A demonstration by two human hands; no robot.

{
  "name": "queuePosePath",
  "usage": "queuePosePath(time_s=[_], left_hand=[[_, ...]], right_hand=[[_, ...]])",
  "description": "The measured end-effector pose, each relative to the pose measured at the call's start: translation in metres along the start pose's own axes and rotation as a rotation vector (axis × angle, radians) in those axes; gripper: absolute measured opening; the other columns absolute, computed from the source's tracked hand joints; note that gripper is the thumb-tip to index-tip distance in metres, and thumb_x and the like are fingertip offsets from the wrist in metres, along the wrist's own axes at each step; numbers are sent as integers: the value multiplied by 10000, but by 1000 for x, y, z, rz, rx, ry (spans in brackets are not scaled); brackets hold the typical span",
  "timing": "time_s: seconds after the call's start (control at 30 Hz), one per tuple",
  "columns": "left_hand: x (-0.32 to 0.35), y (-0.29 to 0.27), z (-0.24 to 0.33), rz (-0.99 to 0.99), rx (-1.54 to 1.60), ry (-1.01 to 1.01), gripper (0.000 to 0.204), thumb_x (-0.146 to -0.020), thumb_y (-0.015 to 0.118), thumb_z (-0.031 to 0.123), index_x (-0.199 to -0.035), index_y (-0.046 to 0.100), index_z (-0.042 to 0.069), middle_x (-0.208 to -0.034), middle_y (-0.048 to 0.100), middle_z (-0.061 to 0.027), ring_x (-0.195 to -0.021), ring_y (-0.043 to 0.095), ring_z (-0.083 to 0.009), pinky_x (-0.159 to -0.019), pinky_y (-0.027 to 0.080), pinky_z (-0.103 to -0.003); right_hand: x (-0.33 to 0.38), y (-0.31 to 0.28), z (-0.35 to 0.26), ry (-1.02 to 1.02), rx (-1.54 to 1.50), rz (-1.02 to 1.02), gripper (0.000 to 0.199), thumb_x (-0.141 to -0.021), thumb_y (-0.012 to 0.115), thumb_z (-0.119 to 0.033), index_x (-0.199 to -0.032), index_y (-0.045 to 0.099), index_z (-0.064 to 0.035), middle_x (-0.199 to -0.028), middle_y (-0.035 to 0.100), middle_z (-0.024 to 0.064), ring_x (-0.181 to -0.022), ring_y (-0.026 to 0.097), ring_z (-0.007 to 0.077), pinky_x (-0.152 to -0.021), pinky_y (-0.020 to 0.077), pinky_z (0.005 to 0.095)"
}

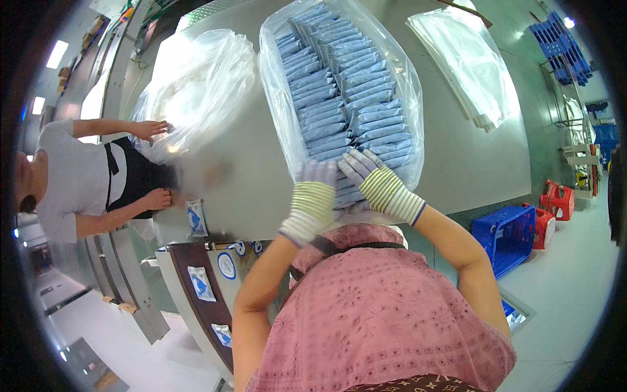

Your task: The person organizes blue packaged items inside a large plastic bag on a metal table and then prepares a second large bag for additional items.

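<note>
A large clear plastic bag [410, 85] lies on the metal table, filled with two rows of blue sachets [356, 72] standing packed on edge. Both hands wear striped knit gloves and are at the bag's near end. My right hand [381, 185] rests with outstretched fingers on the nearest sachets of the right row. Beside it, my left hand [311, 196] is over the near left corner, slightly blurred, its fingers extended. Neither hand visibly grips a sachet. The palms and the sachets beneath them are hidden.
Left of the bag is another crumpled clear bag [209, 85], with a co-worker's hand [149, 129] on it. Flat clear bags [467, 68] are stacked at the right. Loose sachets ride a dark conveyor [196, 261] at lower left. A blue crate [503, 238] and red containers [557, 201] stand on the floor.
</note>
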State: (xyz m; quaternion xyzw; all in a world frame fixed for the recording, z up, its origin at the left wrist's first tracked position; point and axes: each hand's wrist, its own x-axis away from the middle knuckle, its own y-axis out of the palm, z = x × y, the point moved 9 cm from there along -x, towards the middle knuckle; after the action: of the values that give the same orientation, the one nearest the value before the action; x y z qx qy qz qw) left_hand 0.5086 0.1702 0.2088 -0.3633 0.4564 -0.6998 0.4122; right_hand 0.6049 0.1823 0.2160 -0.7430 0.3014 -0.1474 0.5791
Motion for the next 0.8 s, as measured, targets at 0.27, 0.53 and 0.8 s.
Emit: queuePosePath(time_s=[0.27, 0.53, 0.8], left_hand=[[6, 10, -56, 85, -233, 202, 731, -774, 634, 281, -1415, 354, 67, -1175, 589, -152, -1216, 480, -332, -1129, 228, -507], [35, -56, -46, 314, -161, 406, 21, -642, 613, 188, -644, 596, 175, -793, 545, -18, -868, 529, -234, -997, 374, -463], [56, -95, -60, 666, 35, 236, 207, -600, 668, 116, -784, 623, 197, -1046, 598, -23, -1127, 484, -309, -1015, 344, -512]], right_hand=[[-34, 28, -30, 3, 265, -191, 809, -827, 561, -512, -1391, 362, 32, -1307, 479, 202, -1249, 437, 341, -1110, 214, 556], [-36, 48, -14, -13, 245, -132, 562, -891, 477, -338, -1330, 424, 10, -1129, 554, 159, -1066, 529, 308, -1024, 344, 502], [-36, 28, -12, -166, 94, -157, 554, -844, 527, -196, -1351, 404, -11, -1134, 547, 158, -1071, 548, 307, -1012, 362, 482]])
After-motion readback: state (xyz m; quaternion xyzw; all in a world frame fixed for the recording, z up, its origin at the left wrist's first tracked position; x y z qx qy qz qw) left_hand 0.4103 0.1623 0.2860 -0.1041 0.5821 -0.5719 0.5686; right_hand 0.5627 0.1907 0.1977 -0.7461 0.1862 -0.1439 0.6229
